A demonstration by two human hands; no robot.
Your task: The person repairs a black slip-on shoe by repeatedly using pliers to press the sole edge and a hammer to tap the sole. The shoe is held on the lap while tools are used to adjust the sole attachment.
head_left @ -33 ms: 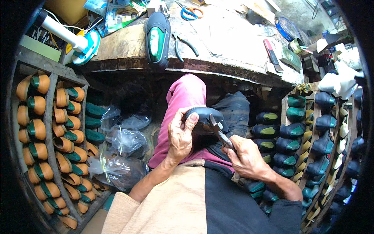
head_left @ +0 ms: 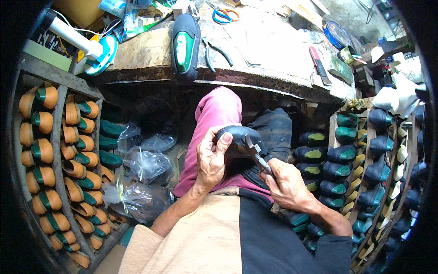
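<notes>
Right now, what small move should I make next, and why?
Perhaps firm up your left hand on the black shoe before working the metal-headed tool: your right hand has its head at the shoe, though contact is unclear.

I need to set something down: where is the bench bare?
The bench looks bare just left of the red-and-black tool, and between the blue-white disc and the dark shoe. Clutter crowds its back-left corner.

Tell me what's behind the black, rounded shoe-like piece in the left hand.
Beyond the black, rounded shoe-like piece, a pink trouser leg and a dark trouser leg show around its edges. Anything directly behind it is covered.
</notes>
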